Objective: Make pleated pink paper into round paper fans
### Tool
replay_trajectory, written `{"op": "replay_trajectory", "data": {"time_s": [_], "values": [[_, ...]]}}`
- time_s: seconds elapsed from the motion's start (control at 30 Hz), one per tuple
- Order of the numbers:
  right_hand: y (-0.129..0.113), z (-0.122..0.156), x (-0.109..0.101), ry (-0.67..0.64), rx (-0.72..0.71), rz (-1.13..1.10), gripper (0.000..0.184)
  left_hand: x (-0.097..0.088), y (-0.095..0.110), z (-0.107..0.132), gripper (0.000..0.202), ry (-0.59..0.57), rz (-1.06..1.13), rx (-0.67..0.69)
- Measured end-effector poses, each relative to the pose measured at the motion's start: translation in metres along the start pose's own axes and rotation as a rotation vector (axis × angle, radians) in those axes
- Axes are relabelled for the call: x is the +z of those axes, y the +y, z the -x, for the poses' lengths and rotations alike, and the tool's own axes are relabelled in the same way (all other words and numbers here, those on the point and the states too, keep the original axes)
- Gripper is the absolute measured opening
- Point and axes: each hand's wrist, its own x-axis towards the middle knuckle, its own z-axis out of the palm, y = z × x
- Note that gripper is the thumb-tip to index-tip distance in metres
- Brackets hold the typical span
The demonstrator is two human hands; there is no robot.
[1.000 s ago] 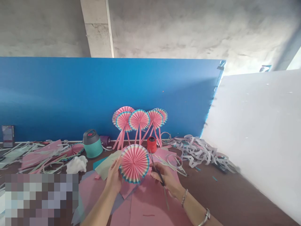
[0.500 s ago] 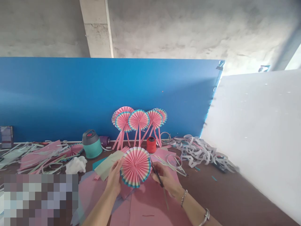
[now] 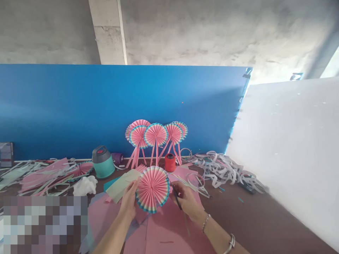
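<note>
A round pleated paper fan [image 3: 153,189], pink with a cream and blue rim, faces me above the table. My left hand [image 3: 129,199] is closed on its left edge, the fingers partly behind it. In my right hand [image 3: 187,200] is a pair of dark-handled scissors [image 3: 176,197], close to the fan's right edge; whether the blades touch the paper I cannot tell. A thin pale strip hangs below the right hand. Pink paper sheets [image 3: 169,233] lie beneath both hands.
Several finished-looking fans on pink sticks [image 3: 156,135] lean against the blue partition [image 3: 66,106]. A red container [image 3: 170,163] and a teal-and-grey container [image 3: 103,165] stand at the back. Curled paper strips [image 3: 222,169] are heaped at right. White crumpled material [image 3: 85,186] lies left.
The scissors in my right hand have shifted slightly and their handles look closer together. The fan stays almost in place, its rim moved only a little.
</note>
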Motion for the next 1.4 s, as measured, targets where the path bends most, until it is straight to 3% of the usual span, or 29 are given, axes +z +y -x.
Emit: {"op": "replay_trajectory", "data": {"time_s": [0.2,0.33,0.47,0.6,0.77,1.2,1.3,1.4], "values": [[0.003,-0.003,-0.001,0.124,0.067,0.061,0.039,-0.003,-0.001,-0.005,0.034,0.073,-0.015,0.051],[0.006,-0.007,-0.013,0.214,0.095,0.495,0.023,-0.005,0.003,-0.006,0.036,0.124,-0.029,0.099],[0.009,-0.009,-0.025,0.168,0.127,0.947,0.012,-0.004,0.008,-0.004,0.036,0.109,-0.043,0.139],[0.009,-0.007,-0.029,0.111,0.253,1.082,0.018,-0.003,0.01,-0.002,0.038,0.079,-0.037,0.151],[0.005,-0.004,-0.032,0.084,0.298,1.004,0.039,-0.002,0.011,-0.001,0.036,0.095,-0.012,0.108],[0.008,-0.003,-0.042,-0.087,0.249,0.73,0.045,-0.01,-0.003,-0.011,0.03,0.054,0.011,0.057],[0.001,-0.003,-0.027,-0.061,0.19,0.495,0.024,-0.008,-0.003,-0.008,0.029,0.05,-0.004,0.051],[-0.008,-0.002,-0.007,-0.17,0.222,-0.017,0.033,-0.004,-0.004,-0.003,0.028,-0.028,-0.01,0.064]]}}
